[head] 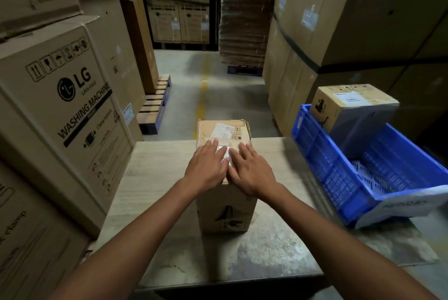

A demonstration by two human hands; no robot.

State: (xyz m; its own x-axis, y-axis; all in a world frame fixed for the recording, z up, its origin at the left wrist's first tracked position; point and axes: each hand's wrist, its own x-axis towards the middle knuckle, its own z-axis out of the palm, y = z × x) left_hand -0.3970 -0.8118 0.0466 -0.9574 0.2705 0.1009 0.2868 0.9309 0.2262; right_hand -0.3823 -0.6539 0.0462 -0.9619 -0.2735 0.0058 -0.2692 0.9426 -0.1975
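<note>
A small brown cardboard box (pixel 224 207) stands upright in the middle of a worn table (pixel 157 178), with white labels on its top. My left hand (pixel 208 166) lies flat on the near left of the box top, fingers straight. My right hand (pixel 249 169) lies flat beside it on the near right, fingers straight too. Between the two hands a white label (pixel 225 153) shows, partly covered by my fingers.
A blue plastic crate (pixel 363 178) sits on the table's right, holding another small cardboard box (pixel 349 106) at its far end. Large washing machine cartons (pixel 68 106) crowd the left, tall cartons (pixel 339 33) the right. A concrete aisle with a wooden pallet (pixel 155 108) runs ahead.
</note>
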